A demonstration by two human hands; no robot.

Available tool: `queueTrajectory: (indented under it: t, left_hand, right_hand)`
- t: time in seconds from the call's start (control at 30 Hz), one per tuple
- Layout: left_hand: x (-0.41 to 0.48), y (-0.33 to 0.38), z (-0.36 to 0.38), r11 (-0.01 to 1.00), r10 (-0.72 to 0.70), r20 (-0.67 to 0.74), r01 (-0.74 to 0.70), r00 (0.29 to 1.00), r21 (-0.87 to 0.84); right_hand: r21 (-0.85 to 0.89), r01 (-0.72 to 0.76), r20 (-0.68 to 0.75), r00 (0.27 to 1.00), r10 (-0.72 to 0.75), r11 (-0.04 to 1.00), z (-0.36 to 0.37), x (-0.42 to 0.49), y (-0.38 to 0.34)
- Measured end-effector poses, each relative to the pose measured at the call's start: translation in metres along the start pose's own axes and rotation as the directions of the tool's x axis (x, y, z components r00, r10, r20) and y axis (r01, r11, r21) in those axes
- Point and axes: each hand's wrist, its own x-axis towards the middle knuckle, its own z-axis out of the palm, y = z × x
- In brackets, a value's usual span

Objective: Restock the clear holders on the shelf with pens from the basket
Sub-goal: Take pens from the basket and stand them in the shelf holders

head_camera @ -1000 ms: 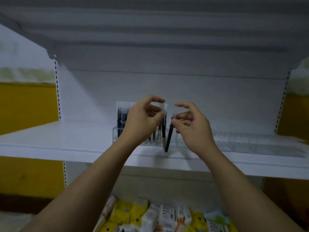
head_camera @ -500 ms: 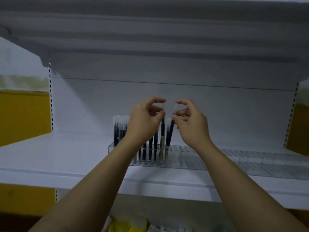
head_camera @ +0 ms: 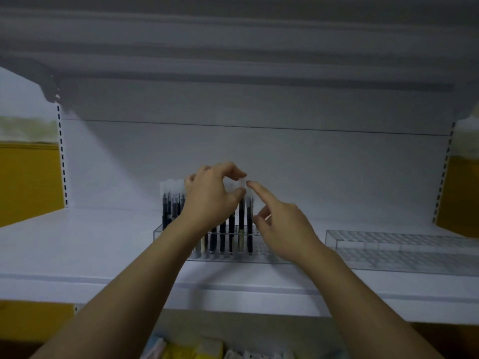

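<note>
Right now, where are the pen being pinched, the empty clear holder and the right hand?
Pinched pen (head_camera: 241, 216): head view, dark barrel below its cap.
Empty clear holder (head_camera: 401, 239): head view, its gridded top.
Right hand (head_camera: 282, 224): head view, back of the hand.

Two hands: left hand (head_camera: 210, 200) and right hand (head_camera: 285, 229). One white shelf (head_camera: 77, 242) with two clear holders on it: left holder (head_camera: 269, 255) with pens, right holder (head_camera: 388, 244) showing only its grid of slots. In the front row of the left holder, six front pens (head_camera: 222, 237), countable by their lower ends. Among these, one pen (head_camera: 241, 216) pinched at its clear cap by the left hand. At the back left, at least four back pens (head_camera: 166, 211); exact number not countable, part of the group hidden behind the left hand. Above, one upper shelf (head_camera: 233, 47). Below the shelf edge, several packets (head_camera: 207, 351), too blurred for counting.
</note>
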Motion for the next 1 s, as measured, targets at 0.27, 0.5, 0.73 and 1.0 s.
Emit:
queueTrajectory:
  t: [0.27, 0.5, 0.73, 1.0]
  left_hand:
    - [0.007, 0.011, 0.003, 0.985, -0.012, 0.071, 0.000, 0.997, 0.173]
    - [-0.015, 0.013, -0.002, 0.936, 0.070, 0.032, -0.077, 0.997, 0.343]
    - [-0.062, 0.021, -0.015, 0.912, 0.236, 0.000, -0.221, 0.972, 0.344]
    - [-0.151, 0.027, 0.003, 0.916, 0.233, 0.044, -0.234, 0.971, 0.325]
  right_hand:
    - [0.009, -0.039, 0.061, 0.997, 0.038, 0.999, -0.007, -0.003, -0.003]
    - [0.112, -0.121, 0.116, 0.987, 0.108, 0.986, -0.009, -0.012, -0.005]
    - [-0.101, -0.046, -0.118, 0.992, 0.034, 0.994, -0.016, -0.047, -0.010]
    - [-0.164, -0.076, -0.205, 0.978, 0.042, 0.983, -0.010, -0.125, -0.011]
